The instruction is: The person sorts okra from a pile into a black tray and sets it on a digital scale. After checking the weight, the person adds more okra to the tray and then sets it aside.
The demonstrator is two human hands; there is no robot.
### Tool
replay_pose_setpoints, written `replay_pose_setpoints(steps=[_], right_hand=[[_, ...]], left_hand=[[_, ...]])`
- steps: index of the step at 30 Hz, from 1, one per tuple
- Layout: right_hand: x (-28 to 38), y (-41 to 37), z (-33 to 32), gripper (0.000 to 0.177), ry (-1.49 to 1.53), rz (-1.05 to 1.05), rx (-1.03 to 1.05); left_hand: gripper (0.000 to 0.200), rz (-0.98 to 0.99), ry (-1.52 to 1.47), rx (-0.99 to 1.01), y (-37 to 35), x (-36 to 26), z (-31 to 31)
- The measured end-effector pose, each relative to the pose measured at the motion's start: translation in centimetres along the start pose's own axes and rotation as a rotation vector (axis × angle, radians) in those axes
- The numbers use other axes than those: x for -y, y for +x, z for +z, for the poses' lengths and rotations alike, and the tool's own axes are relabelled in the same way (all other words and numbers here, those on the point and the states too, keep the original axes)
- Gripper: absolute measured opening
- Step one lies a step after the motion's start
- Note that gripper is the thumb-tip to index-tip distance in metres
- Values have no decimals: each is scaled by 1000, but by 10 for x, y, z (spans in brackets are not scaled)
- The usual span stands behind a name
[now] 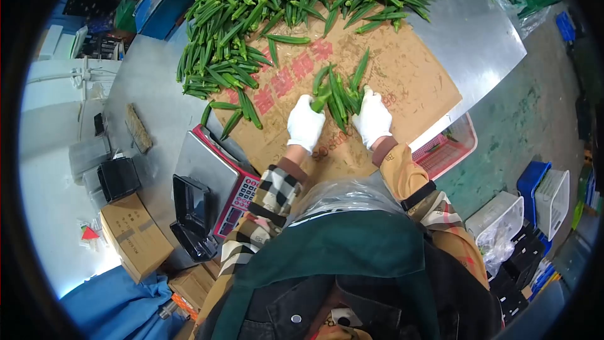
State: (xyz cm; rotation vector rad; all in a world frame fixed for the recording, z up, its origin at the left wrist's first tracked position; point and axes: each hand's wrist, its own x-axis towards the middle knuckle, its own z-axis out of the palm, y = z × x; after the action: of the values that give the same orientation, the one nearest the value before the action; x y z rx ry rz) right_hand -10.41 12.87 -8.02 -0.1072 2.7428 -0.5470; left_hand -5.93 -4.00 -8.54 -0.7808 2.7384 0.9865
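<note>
My left hand (306,124), in a white glove, is closed on an okra pod (320,99) at the left side of a small bunch. On the bunch's right side, my gloved right hand (372,115) has its fingers closed at the okra pods; what it holds is too small to tell. The small okra bunch (338,97) lies between both hands on a flattened cardboard sheet (415,82) with red print. Beyond it, a large okra pile (251,6) spreads across the back and left of the sheet.
A scale (236,192) with a red edge and black trays (194,214) stand at the left on the metal table (497,50). A brush (138,128) lies farther left. A pink basket (448,151) is below the table's right edge. Cardboard box (134,237) sits lower left.
</note>
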Motion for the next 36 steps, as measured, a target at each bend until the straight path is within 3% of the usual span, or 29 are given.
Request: replay_pose_setpoints(steps=[1, 2, 4, 7, 8, 11, 14, 18, 21, 24, 25, 26, 27, 30, 32, 36], right_hand=[[-7, 3, 2, 75, -32, -3, 3], [-15, 5, 3, 75, -23, -5, 19], [-18, 6, -3, 76, -4, -13, 49], [-21, 4, -3, 75, 26, -34, 7], [-24, 4, -3, 74, 36, -52, -24], [-51, 10, 2, 58, 776, -97, 45], [-48, -10, -34, 41, 1272, 103, 574], [-23, -43, -53, 40, 1506, 203, 833], [-19, -53, -30, 42, 1551, 190, 791], [11, -73, -28, 45, 1510, 144, 680], [19, -76, -29, 53, 1447, 190, 700], [28, -80, -30, 60, 1383, 236, 719], [43, -92, -36, 72, 1341, 67, 527], [31, -86, -21, 75, 1319, 59, 544], [32, -85, -56, 72, 1519, -53, 803], [44, -97, -99, 81, 1435, -97, 900]], left_hand=[[27, -4, -162, 55, 1, 6, -12], [30, -14, -665, 165, 2, 20, -14], [36, -208, -1163, 505, -3, 27, -36], [39, -290, -1369, 608, -24, 22, -51], [41, -285, -1407, 623, -30, 24, -50], [53, -231, -1465, 694, -46, 29, -49], [57, -139, -1544, 740, -62, 27, -51], [64, -215, -1737, 842, -76, 20, -53], [67, -229, -1731, 802, -83, 12, -49], [68, 8, -1215, 664, -88, 13, -25], [70, -17, -1120, 643, -93, 5, -31], [69, 12, -1196, 553, -98, 12, -12], [69, -58, -1271, 565, -101, 6, -11], [72, -207, -1660, 700, -105, 14, -21], [71, -300, -1959, 788, -104, 33, -24], [78, -162, -2092, 789, -100, 40, -42]])
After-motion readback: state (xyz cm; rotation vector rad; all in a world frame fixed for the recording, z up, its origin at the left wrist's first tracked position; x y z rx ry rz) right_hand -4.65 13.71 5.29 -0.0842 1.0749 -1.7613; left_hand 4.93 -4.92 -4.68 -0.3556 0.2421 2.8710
